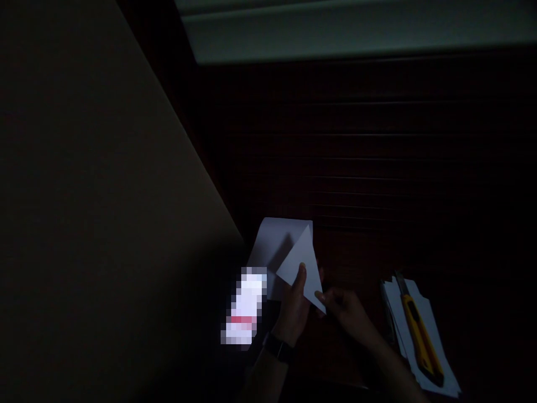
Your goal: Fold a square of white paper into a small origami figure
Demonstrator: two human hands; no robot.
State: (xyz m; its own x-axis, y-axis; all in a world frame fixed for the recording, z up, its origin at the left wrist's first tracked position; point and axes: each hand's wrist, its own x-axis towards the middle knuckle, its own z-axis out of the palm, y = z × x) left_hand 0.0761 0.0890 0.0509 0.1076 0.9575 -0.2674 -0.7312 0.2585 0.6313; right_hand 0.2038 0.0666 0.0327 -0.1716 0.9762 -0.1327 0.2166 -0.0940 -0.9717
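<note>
A white triangle of folded paper [298, 258] is raised above the dark surface near the lower middle. My left hand [295, 302], with a dark watch on its wrist, holds it with the thumb on top and the fingers behind. At its lower right corner my right hand [342, 308] pinches the paper between thumb and fingers. Behind it lies a larger white sheet [279, 238], partly covered by the triangle and its shadow. Left of my left hand glows a bright, pixelated screen [245, 308], its content unreadable.
On the right, a yellow utility knife [419, 330] rests on several white paper pieces [434, 327]. A dark, thin object, hard to make out, lies along their left side. A pale panel [104, 168] slants along the left. Dark ridged wood [356, 145] stands behind; the room is dim.
</note>
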